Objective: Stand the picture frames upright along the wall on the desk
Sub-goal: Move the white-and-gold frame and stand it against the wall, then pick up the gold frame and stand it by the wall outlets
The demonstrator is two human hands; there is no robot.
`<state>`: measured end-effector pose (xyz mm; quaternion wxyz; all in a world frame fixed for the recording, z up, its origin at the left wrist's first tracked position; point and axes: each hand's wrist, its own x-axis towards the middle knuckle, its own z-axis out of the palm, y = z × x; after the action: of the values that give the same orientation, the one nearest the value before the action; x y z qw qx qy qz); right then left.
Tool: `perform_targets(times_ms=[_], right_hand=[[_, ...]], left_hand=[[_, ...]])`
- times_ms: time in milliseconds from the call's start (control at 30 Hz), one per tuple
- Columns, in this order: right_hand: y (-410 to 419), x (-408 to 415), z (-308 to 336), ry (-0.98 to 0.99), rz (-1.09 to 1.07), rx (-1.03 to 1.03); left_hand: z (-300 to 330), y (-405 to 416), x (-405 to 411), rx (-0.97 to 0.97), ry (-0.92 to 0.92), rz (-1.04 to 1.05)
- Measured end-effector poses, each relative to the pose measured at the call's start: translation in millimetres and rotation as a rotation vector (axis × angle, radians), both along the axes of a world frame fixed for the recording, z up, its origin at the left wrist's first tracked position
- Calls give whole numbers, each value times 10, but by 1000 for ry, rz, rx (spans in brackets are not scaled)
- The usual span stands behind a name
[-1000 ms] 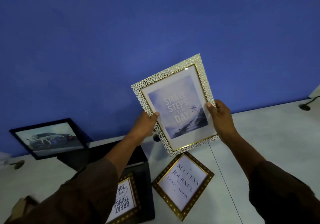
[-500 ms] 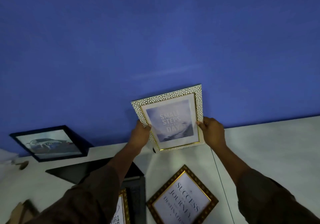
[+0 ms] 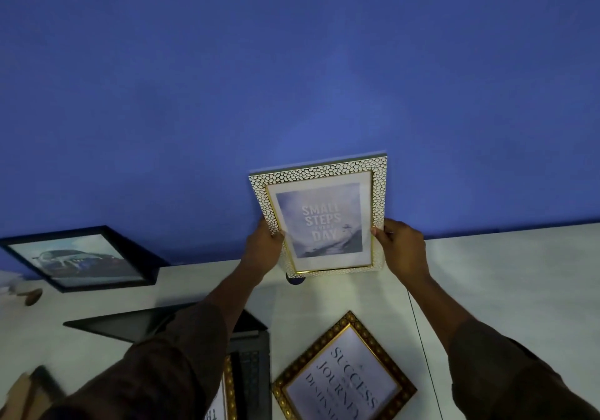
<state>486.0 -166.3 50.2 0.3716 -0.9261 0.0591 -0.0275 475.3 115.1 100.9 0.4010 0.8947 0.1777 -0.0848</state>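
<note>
A white pebble-patterned frame (image 3: 319,221) reading "Small Steps Every Day" stands upright against the blue wall (image 3: 292,79), its bottom edge on the white desk (image 3: 506,286). My left hand (image 3: 264,251) grips its lower left side and my right hand (image 3: 401,247) its lower right side. A black frame with a car picture (image 3: 81,259) leans on the wall at the left. A gold "Success Journey" frame (image 3: 344,377) lies flat in front. Another gold frame (image 3: 224,397) lies mostly hidden under my left sleeve.
An open dark laptop (image 3: 250,354) sits on the desk under my left arm. A small dark round object (image 3: 294,280) lies by the white frame's lower left corner. A brown object (image 3: 32,296) rests at the far left. A thin seam (image 3: 422,348) runs across the desk.
Both hands carried the white frame away from me and down to the wall; it turned from tilted to nearly upright and now rests on the desk.
</note>
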Motion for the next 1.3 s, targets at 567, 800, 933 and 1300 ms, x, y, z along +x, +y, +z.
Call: perform_targets(times_ms=[567, 800, 933, 1300], right_hand=[[35, -1331, -370, 390, -115, 249], [-155, -2372, -577, 518, -201, 108], [-97, -2758, -693, 629, -298, 156], [380, -2982, -820, 666, -586, 476]], left_hand=[[-614, -392, -1062, -116, 252, 14], [-1054, -327, -1596, 165, 476, -238], [-1107, -310, -1758, 316, 460, -370], [-1278, -267, -1952, 313, 351, -445]])
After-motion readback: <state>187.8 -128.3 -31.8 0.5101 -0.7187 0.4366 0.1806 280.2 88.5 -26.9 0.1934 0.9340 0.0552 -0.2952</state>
